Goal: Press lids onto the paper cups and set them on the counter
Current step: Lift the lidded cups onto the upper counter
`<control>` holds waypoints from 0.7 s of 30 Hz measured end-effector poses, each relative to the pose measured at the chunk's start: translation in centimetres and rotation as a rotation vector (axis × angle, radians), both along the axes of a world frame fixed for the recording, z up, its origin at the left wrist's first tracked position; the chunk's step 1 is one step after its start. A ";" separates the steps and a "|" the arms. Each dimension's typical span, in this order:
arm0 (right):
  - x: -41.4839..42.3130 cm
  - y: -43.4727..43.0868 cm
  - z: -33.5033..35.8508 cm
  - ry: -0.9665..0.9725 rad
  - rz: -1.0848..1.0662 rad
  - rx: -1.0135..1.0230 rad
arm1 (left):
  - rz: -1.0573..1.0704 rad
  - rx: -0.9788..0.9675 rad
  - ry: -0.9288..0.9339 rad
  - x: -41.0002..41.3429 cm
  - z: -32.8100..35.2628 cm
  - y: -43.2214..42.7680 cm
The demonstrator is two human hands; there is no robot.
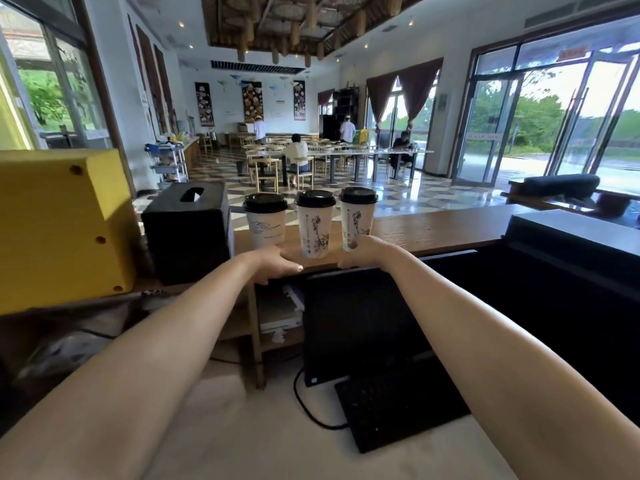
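Three lidded cups in row on counter; left hand grips counter edge, right hand holds right cup at base.

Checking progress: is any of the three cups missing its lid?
No, the left cup, middle cup and right cup are all capped.

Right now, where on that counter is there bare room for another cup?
Bare wood stretches along the counter from the right cup to the black unit at far right. Leftward it is crowded: middle cup, left cup, then the black tissue box, with narrow gaps between.
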State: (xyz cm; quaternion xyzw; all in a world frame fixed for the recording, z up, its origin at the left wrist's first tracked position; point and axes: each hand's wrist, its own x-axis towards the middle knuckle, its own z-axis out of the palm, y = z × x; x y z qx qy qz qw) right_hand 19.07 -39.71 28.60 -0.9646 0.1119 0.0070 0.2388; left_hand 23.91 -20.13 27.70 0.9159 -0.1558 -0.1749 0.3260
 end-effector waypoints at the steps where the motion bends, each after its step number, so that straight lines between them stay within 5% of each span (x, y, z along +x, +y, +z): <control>1: -0.7 0.9 0.4 0.017 0.028 -0.018 | -0.019 0.014 0.014 -0.6 0.1 1.1; 14: -9.4 13.7 -6.2 0.253 0.266 -0.083 | -0.183 0.162 0.124 -9.1 -7.7 17.6; 21: -14.6 18.6 -18.7 0.502 0.380 0.182 | -0.179 -0.041 0.377 -14.1 -20.0 25.7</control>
